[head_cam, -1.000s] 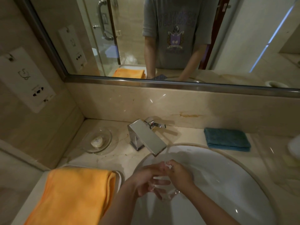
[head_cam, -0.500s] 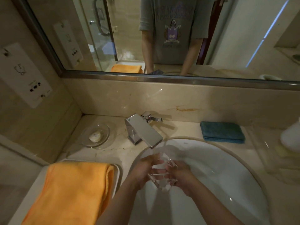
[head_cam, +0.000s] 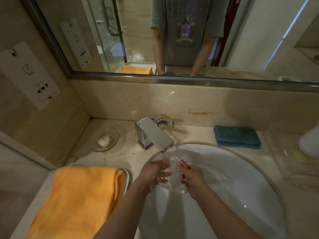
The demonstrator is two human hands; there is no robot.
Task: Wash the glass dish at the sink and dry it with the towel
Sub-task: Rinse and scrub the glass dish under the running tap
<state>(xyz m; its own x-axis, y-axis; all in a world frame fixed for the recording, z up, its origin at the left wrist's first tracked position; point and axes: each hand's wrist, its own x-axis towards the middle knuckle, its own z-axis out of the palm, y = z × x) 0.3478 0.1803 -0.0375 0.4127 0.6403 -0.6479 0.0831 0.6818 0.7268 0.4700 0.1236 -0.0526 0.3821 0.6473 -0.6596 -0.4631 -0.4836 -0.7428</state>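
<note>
A clear glass dish (head_cam: 172,178) is held over the white sink basin (head_cam: 241,187), right under the chrome faucet (head_cam: 155,135), and water runs from the spout onto it. My left hand (head_cam: 153,175) grips its left edge, fingers curled under the glass. My right hand (head_cam: 189,178) grips the right edge with its fingers over the rim. An orange towel (head_cam: 77,200) lies folded on a white tray at the counter's left front.
A second glass dish (head_cam: 105,139) holding a small soap sits left of the faucet. A folded blue cloth (head_cam: 237,138) lies behind the basin on the right. A white bottle (head_cam: 310,142) stands at the far right edge. A mirror covers the back wall.
Both hands have lifted the dish up from low in the basin to just beneath the spout, and water now flows over it. The camera view shifted slightly.
</note>
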